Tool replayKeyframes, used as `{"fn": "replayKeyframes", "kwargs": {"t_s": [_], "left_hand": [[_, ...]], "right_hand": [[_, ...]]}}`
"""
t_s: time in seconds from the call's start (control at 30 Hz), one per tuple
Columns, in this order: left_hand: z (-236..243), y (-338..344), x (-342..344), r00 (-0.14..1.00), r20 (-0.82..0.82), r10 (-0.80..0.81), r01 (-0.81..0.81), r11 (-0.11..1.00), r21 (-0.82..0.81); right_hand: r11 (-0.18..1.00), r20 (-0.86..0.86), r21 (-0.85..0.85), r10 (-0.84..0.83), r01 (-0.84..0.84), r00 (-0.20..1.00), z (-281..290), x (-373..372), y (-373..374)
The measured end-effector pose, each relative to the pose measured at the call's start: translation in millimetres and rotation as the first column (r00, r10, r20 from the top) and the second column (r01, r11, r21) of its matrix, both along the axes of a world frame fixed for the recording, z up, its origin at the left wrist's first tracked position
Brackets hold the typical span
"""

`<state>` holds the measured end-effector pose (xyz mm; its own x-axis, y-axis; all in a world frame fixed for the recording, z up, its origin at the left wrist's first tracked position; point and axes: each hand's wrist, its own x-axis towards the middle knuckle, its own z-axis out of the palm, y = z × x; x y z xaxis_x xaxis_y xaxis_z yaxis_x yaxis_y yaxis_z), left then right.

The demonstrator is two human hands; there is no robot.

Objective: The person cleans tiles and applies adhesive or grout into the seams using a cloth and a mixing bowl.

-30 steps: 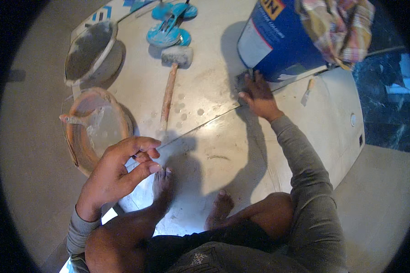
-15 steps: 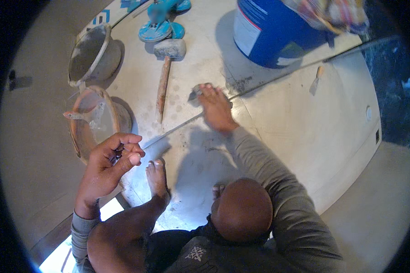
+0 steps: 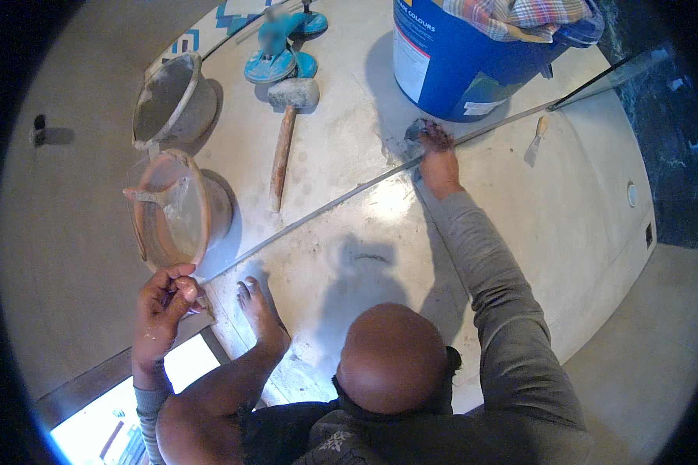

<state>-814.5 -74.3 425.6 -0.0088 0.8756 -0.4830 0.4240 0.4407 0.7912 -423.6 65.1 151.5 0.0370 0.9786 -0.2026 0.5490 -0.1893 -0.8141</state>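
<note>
My right hand (image 3: 440,159) reaches far forward and presses a small dark grey wad (image 3: 416,133), cloth or sponge, onto the pale tiled floor (image 3: 318,256). It lies just beyond a long grey joint line (image 3: 341,200), close to the base of a blue bucket (image 3: 473,58). Low on the left, my left hand (image 3: 165,306) is raised with its fingers curled in and the thumb against them; whether something small is inside is hidden. Nearest to that hand stands a brownish tub (image 3: 208,205), with a smeared trowel-like tool (image 3: 151,195) lying across it.
A mallet (image 3: 285,143) lies left of centre, near a blue double suction lifter (image 3: 270,68). Behind the tub is another grey tub (image 3: 202,105) by the wall. Checked cloth (image 3: 512,17) tops the bucket. A putty knife (image 3: 536,142) rests at right, near a dark panel (image 3: 667,147).
My right hand has slid the grey wad farther forward and right along the joint line, toward the bucket. My left hand has dropped lower, its fingers more tightly curled.
</note>
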Motion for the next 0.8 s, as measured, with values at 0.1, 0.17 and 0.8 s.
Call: {"fn": "replayKeyframes", "kwargs": {"t_s": [0.1, 0.17, 0.8], "left_hand": [[-3.3, -8.8, -9.5, 1.0, 0.017, 0.006, -0.007, 1.0, 0.022], [-3.4, -14.1, -12.9, 1.0, 0.03, -0.002, 0.002, 1.0, 0.003], [4.1, -1.2, 5.8, 1.0, 0.024, -0.018, 0.018, 1.0, 0.024]], "right_hand": [[0.739, 0.735, 0.508, -0.103, -0.443, 0.67, -5.9, -0.1, -1.1], [0.695, 0.612, 0.562, 0.015, -0.448, 0.791, -5.8, 1.6, -1.3], [0.795, 0.649, 0.348, 0.178, -0.496, 0.74, -10.3, 22.7, 0.2]]}}
